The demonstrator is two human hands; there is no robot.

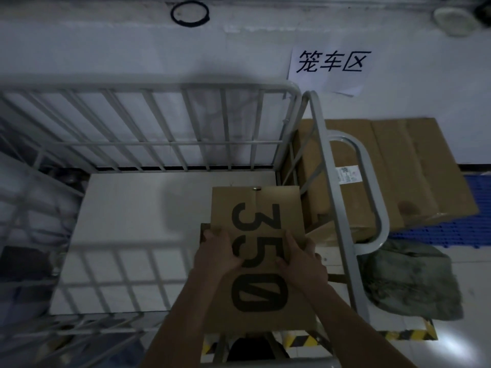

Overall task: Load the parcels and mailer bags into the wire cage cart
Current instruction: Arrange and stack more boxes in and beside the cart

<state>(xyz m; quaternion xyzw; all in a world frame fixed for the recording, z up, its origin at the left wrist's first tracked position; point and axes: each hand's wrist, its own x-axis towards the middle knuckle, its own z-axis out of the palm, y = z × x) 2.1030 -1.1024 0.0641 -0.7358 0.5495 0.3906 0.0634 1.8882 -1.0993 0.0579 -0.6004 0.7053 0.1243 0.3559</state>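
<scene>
The wire cage cart (159, 87) spreads across the left; at its near right corner the left hand (220, 253) clasps the left edge of the cardboard box marked 350 (261, 205), fingers curled onto the lid, and the right hand (301, 258) clasps the right edge likewise. The box is held flat above the cart floor and reaches forward past both hands, so its far end has no support. It looks stiff and light, shoebox-like, with a lid that seems loose, so holding both long sides near the middle and pinning the lid is probably safest
</scene>
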